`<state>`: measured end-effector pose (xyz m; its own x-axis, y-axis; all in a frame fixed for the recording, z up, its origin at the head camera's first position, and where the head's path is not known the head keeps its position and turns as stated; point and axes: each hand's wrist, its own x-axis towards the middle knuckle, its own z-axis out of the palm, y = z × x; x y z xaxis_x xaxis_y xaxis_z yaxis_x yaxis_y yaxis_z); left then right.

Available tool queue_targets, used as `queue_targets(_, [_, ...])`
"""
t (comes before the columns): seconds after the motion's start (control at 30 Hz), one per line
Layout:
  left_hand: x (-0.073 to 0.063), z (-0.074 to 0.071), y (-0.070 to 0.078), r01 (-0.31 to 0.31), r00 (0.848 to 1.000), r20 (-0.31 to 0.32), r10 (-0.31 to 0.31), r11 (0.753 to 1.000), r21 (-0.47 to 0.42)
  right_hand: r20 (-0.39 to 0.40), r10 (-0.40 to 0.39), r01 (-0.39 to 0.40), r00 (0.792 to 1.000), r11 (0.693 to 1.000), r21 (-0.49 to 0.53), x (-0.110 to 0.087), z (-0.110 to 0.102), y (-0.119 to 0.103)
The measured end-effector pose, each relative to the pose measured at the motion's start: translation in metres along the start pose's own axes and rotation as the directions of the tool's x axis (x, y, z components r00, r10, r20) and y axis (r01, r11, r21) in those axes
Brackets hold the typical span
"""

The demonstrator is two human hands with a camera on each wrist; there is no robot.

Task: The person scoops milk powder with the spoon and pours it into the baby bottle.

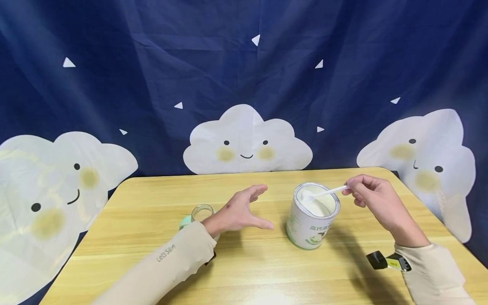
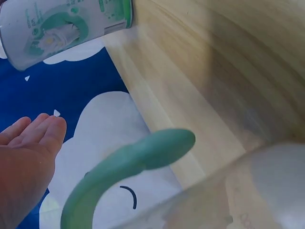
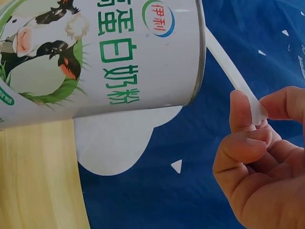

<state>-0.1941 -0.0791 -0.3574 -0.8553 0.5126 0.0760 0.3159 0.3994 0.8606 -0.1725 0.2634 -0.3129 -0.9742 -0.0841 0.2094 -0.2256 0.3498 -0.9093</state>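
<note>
My right hand (image 1: 375,201) pinches the end of a long white scoop (image 1: 330,192) between thumb and fingers. The scoop's bowl is inside the mouth of an uncovered milk powder can (image 1: 308,231), which stands upright on the table with pale powder in it. In the right wrist view, a cow and green lettering show on the can (image 3: 143,62). To the can's left, my left hand (image 1: 239,212) is held with fingers and thumb spread, holding nothing. Behind its wrist stands a clear bottle (image 1: 202,211), partly hidden, with a green handle (image 2: 138,155).
The wooden table (image 1: 152,203) has its far edge against a dark blue curtain (image 1: 213,63) with smiling white clouds. A black and yellow device (image 1: 392,262) is strapped to my right wrist.
</note>
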Motion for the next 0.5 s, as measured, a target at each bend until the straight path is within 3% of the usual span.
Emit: queue_targets(0.5, [0.012, 0.023, 0.003, -0.019, 1.0, 0.006, 0.019, 1.0, -0.017, -0.014, 0.0, -0.001, 1.0, 0.997, -0.077, 0.004, 0.0, 0.006])
